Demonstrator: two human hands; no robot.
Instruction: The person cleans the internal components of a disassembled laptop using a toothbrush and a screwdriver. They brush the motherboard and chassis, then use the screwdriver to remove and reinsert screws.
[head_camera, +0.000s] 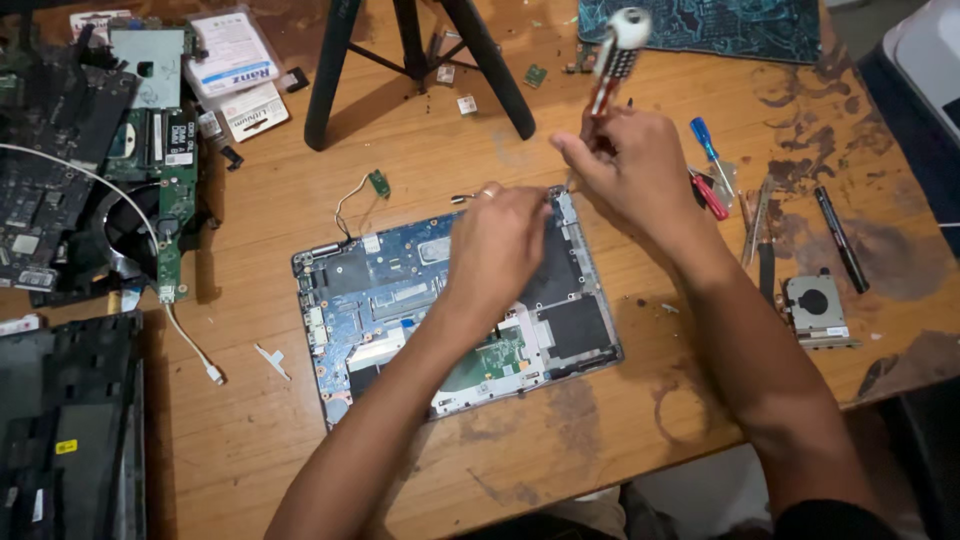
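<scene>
Forearms cross the lower middle of the frame, and from where I watch both reach to the opened laptop (400, 300) lying at the centre of the tabletop (300, 440), its blue board bare. Left hand (497, 245) rests on the laptop's upper middle, fingers curled down; I cannot tell whether its grip pinches anything. Right hand (630, 165) is clenched round a screwdriver (612, 60) with a red and white handle, held upright at the laptop's upper right corner, the tip hidden behind the fingers. I judge the driver should stay straight over the screw, with the left hand steadying the case so it does not slide.

Around them: a black tripod (420, 60) at upper centre, stripped boards and a fan (130, 225) at upper left, a small fan unit (815, 310) at right, spare screwdrivers (710, 165) just beside the right wrist. Those could snag the wrist.
</scene>
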